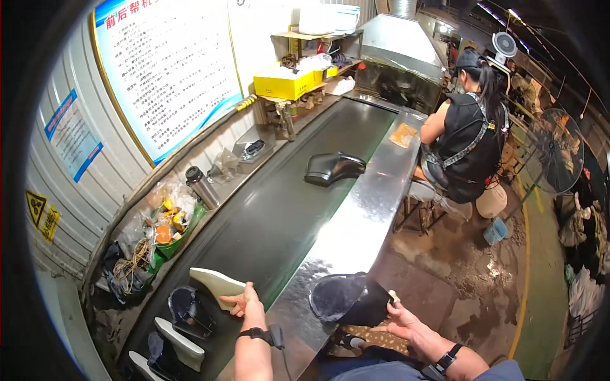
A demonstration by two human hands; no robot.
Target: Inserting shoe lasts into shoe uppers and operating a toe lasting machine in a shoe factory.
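Head view: pale form (213, 284) over dark belt (254, 222) near corrugated wall (119, 173).

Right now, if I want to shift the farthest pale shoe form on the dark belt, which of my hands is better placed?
Probably your left: the left hand is right at that pale shoe form, while the right hand is farther off, at the black boot piece.

1 smooth, cream, tapered shoe form (213, 282) slants over the near part of the dark belt (248, 213), narrow tip leftward; 1 black, shoe-shaped piece (365, 298) is held over the metal ledge (346, 232), its broad, grey-hazed end leftward.
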